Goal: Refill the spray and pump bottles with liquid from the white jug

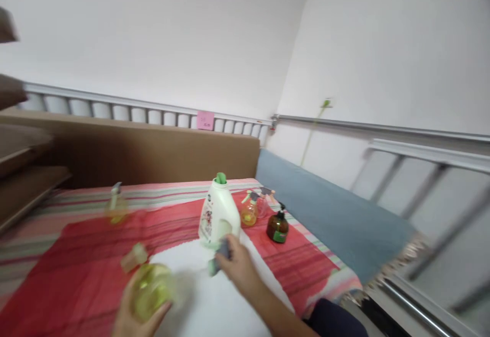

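My left hand is wrapped round a yellow-green see-through bottle at the bottom edge, its top blurred. My right hand is closed on a small grey and green spray head, just in front of a white detergent jug with a green cap. Both hands are over a white cloth lying on a red striped cover.
An orange spray bottle, a clear pink one and a dark brown pump bottle stand right of the jug. Another yellow spray bottle stands far left. A brown board, blue cloth and metal rails border the surface.
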Available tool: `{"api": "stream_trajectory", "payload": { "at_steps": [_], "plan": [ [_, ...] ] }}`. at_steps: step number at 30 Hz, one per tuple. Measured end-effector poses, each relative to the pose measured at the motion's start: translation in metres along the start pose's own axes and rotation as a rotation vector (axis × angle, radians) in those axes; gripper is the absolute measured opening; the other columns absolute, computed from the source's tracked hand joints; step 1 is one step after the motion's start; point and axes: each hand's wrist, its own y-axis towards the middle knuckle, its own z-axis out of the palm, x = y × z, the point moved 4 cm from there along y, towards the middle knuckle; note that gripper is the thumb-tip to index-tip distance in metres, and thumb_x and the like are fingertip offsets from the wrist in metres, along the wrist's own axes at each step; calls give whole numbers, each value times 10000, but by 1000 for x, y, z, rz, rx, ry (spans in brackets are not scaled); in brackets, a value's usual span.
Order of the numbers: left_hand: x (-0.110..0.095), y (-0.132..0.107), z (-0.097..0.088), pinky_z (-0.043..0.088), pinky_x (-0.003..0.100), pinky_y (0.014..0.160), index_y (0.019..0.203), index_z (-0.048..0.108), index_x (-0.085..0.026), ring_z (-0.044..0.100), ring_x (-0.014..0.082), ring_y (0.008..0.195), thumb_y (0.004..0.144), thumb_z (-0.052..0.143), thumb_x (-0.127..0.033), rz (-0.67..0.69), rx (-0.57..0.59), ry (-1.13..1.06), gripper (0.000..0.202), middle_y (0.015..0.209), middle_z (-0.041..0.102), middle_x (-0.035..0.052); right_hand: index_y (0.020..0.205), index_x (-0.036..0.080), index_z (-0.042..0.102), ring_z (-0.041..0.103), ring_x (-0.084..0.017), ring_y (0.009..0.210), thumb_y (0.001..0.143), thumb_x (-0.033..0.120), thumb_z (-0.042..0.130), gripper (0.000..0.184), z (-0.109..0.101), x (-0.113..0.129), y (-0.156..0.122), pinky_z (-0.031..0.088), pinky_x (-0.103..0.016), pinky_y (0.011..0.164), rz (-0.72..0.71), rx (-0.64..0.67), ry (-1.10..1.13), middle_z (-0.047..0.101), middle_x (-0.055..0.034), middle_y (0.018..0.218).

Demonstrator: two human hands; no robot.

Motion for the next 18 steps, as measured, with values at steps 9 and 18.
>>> {"api": "stream_trajectory", "payload": {
  "at_steps": [9,18],
  "plan": [
    [26,-20,44,336,492,1067,1240,476,-197,475,295,1219,561,790,-249,105,311,3,750,1276,545,119,1092,205,576,639,-258,896,703,466,633,472,-98,53,0,522,-358,764,-185,-8,92,667,-88,1022],
    [20,-22,47,331,501,1064,1277,465,-247,459,299,1225,557,799,-259,142,365,67,794,1278,542,86,1159,253,606,622,-246,1000,817,352,513,368,-70,108,4,467,-389,875,-544,182,-406,673,-39,1110]
  ]
}}
